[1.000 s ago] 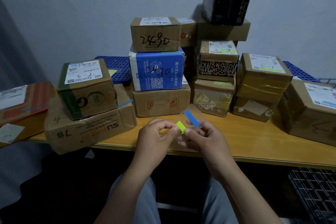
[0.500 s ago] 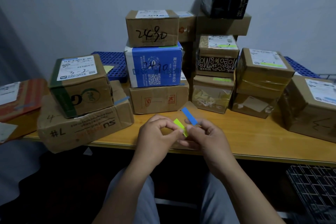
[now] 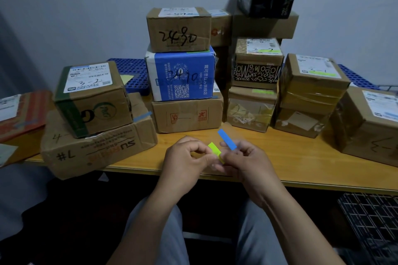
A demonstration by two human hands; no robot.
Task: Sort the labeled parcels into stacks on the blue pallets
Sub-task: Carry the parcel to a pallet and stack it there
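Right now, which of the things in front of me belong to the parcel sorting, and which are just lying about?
Belongs: 3-2 box; blue box; blue pallet; green tab, pinched by the left hand; blue tab, held by the right hand.
Lying about: wire grid, low on the right; pale paper slip, far left.

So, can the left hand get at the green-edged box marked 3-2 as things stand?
Probably yes: the green-edged box sits on top of the #7 box, nothing over or before it. But the left hand pinches a yellow-green sticker.
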